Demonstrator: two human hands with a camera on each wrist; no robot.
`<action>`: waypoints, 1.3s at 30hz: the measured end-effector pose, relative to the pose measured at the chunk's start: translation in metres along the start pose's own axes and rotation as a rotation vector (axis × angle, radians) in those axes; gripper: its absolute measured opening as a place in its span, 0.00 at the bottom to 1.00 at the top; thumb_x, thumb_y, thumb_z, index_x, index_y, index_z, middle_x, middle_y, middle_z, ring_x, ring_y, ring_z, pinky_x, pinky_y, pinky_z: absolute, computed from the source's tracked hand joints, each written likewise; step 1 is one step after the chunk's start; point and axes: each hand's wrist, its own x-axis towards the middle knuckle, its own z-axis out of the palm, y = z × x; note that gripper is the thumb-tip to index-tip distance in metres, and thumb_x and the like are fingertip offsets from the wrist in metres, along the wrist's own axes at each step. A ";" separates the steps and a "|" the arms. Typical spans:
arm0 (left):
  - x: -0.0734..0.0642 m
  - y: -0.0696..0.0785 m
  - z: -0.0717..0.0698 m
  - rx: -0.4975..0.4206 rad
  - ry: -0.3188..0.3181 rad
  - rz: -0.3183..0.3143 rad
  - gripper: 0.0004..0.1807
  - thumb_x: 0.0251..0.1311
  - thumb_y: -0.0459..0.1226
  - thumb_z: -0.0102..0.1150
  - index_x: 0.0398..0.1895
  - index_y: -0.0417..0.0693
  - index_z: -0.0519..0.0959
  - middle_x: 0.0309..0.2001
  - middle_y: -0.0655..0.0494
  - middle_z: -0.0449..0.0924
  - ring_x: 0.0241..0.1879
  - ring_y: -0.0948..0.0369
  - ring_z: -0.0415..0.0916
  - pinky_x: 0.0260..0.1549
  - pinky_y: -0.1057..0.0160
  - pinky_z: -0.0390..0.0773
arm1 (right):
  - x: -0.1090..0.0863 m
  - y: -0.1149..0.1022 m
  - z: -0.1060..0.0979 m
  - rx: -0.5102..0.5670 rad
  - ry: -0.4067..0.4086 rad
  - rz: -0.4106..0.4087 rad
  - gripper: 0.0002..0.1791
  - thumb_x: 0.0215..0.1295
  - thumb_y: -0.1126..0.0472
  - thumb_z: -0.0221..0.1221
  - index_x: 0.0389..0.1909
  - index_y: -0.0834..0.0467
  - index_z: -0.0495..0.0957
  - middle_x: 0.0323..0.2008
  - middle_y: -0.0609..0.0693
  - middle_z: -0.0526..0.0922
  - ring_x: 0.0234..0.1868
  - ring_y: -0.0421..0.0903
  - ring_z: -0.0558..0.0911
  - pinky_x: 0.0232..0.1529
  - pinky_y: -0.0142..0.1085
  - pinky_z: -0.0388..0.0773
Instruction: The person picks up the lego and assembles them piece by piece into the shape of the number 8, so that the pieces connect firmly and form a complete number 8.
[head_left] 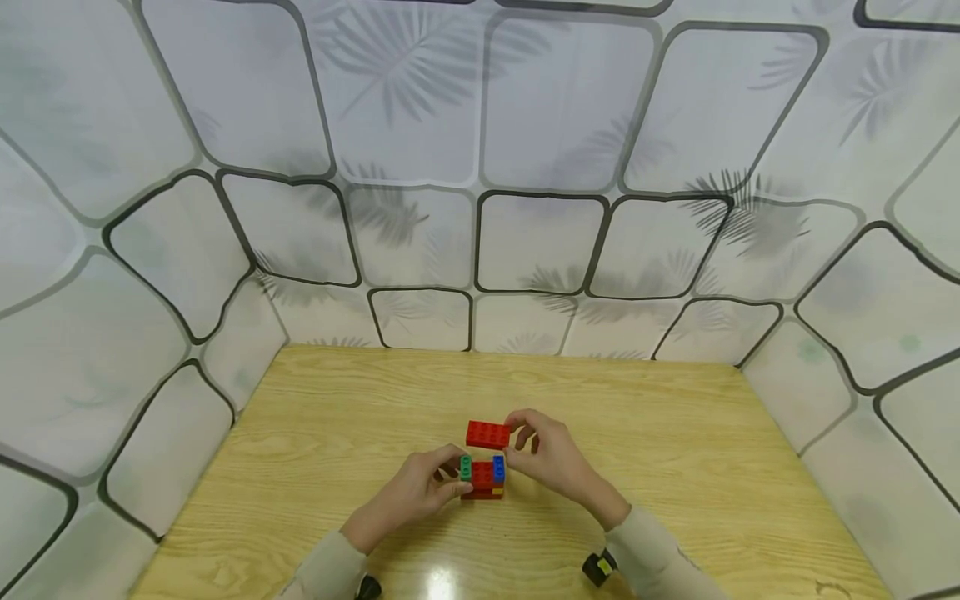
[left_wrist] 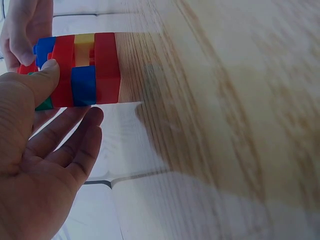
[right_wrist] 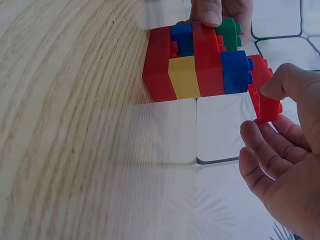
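Observation:
A stack of toy building bricks (head_left: 482, 493) stands on the table, and my left hand (head_left: 416, 483) grips its left side with the thumb in front. Two red layers sandwich a yellow brick (right_wrist: 183, 77) and a lower blue brick (left_wrist: 83, 85), with a gap between these two. On top sit a green brick (head_left: 466, 468) at the left end and another blue brick (head_left: 498, 469) at the right. My right hand (head_left: 555, 458) pinches a loose red brick (head_left: 487, 434) by its right end, studs up, just above the stack.
The wooden table (head_left: 360, 400) reaches back to a patterned wall covering (head_left: 540, 242), which also rises on the left and right. A small black device (head_left: 598, 568) sits at the right wrist.

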 end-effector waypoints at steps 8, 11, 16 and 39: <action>0.000 -0.003 0.001 -0.008 -0.010 -0.041 0.15 0.72 0.43 0.66 0.56 0.50 0.80 0.48 0.53 0.89 0.44 0.58 0.87 0.41 0.67 0.85 | -0.005 -0.002 0.002 0.020 -0.014 -0.003 0.18 0.64 0.63 0.69 0.54 0.52 0.80 0.37 0.44 0.84 0.36 0.37 0.79 0.35 0.31 0.78; 0.000 -0.002 0.002 -0.004 -0.008 -0.045 0.15 0.72 0.43 0.66 0.57 0.50 0.80 0.48 0.53 0.89 0.44 0.58 0.87 0.41 0.67 0.85 | -0.007 -0.005 0.003 0.032 -0.018 -0.007 0.18 0.63 0.63 0.69 0.54 0.52 0.80 0.37 0.45 0.85 0.36 0.37 0.79 0.35 0.30 0.78; 0.000 -0.001 0.001 0.006 0.000 -0.020 0.13 0.72 0.42 0.66 0.54 0.49 0.80 0.48 0.52 0.90 0.44 0.56 0.87 0.41 0.67 0.85 | -0.010 -0.007 0.004 0.041 -0.040 -0.037 0.18 0.64 0.63 0.70 0.54 0.53 0.80 0.38 0.47 0.86 0.37 0.38 0.81 0.35 0.30 0.78; 0.001 0.002 0.001 0.020 0.008 -0.032 0.15 0.70 0.43 0.68 0.55 0.47 0.81 0.47 0.52 0.89 0.44 0.55 0.87 0.40 0.66 0.85 | -0.015 -0.005 0.007 0.027 -0.094 -0.078 0.18 0.62 0.66 0.69 0.52 0.53 0.81 0.43 0.45 0.84 0.39 0.39 0.81 0.40 0.32 0.78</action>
